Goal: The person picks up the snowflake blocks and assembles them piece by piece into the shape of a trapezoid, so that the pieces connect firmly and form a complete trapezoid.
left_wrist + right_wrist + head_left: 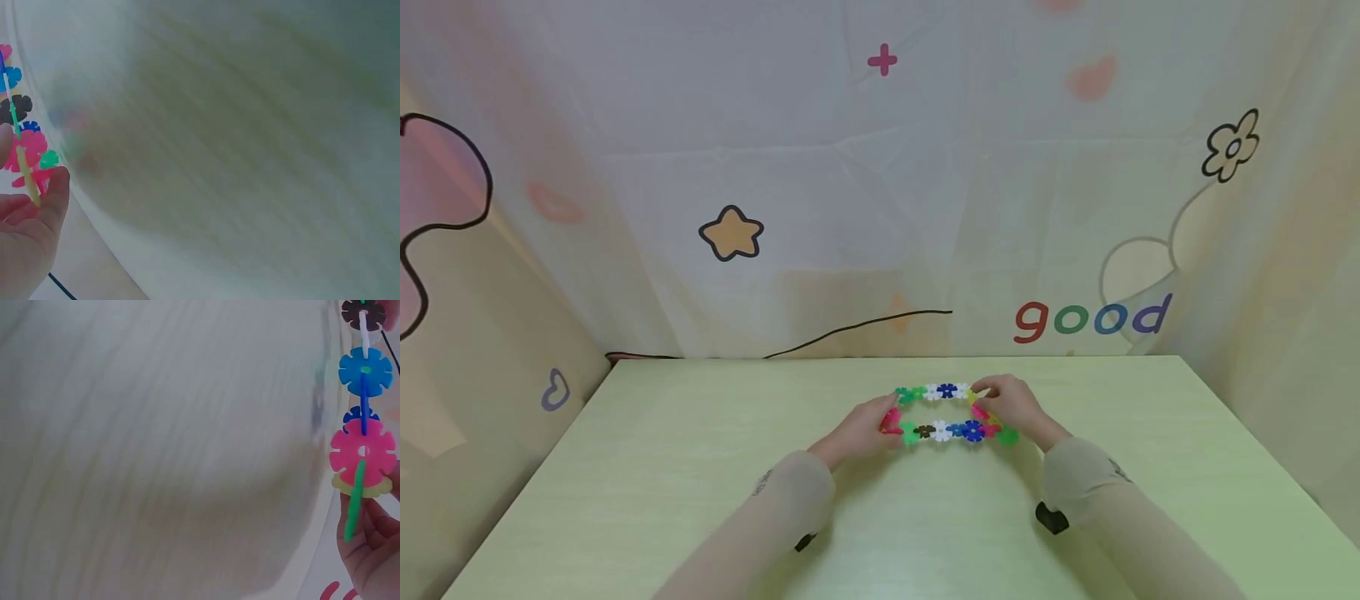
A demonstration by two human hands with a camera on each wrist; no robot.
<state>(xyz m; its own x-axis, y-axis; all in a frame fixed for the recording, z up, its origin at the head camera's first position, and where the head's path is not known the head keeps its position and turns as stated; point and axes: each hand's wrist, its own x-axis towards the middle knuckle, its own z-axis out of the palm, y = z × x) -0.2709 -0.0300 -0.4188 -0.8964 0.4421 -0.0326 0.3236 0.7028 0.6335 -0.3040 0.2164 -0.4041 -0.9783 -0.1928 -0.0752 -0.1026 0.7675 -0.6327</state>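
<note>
A rectangular loop of interlocking plastic snowflake discs (942, 431), in green, brown, white, blue, pink and yellow, is held above the table by both hands. At its left end the left hand (859, 432) grips the loop by pink and red discs. The left wrist view has a pink disc (32, 149) beside the thumb and a yellow one edge-on. On the right side, the right hand (1013, 407) pinches the loop near its yellow and pink discs. In the right wrist view a green disc (354, 503) sticks out edge-on from a pink disc (364, 447), in front of the fingers.
Beneath the hands lies a pale wooden table (700, 467). A printed cloth (850, 192) with a star and the word "good" hangs behind its far edge. Black wrist-worn parts (1052, 517) show below the sleeves.
</note>
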